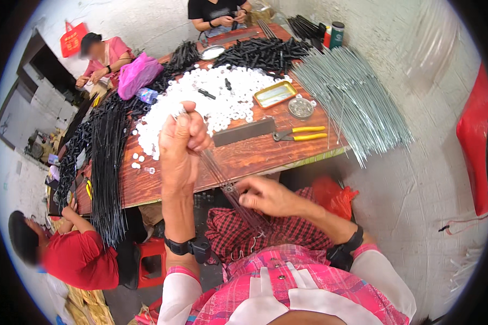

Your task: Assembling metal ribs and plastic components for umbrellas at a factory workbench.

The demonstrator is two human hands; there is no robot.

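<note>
My left hand (183, 132) is raised over the table's front edge, fingers closed round a bundle of thin metal rods (216, 170). The rods slant down from the fist toward my lap, and bright tips show above the hand. Small clear or silvery pieces sit partway along them, too blurred to name. Beside that part of the bundle is my right hand (268, 196), its fingers loosely bent and apart with nothing plainly gripped. Whether its fingertips touch the rods I cannot tell. A red and black checked cloth (303, 219) lies over my lap beneath.
White round plastic pieces (200, 111) cover the middle of the wooden table (244, 154). Yellow-handled cutters (303, 133), a grey metal bar (244, 131), a yellow-rimmed tray (275, 95) and metal rods (352, 97) lie rightward. Black rods (107, 157) hang off the left edge. Co-workers sit around.
</note>
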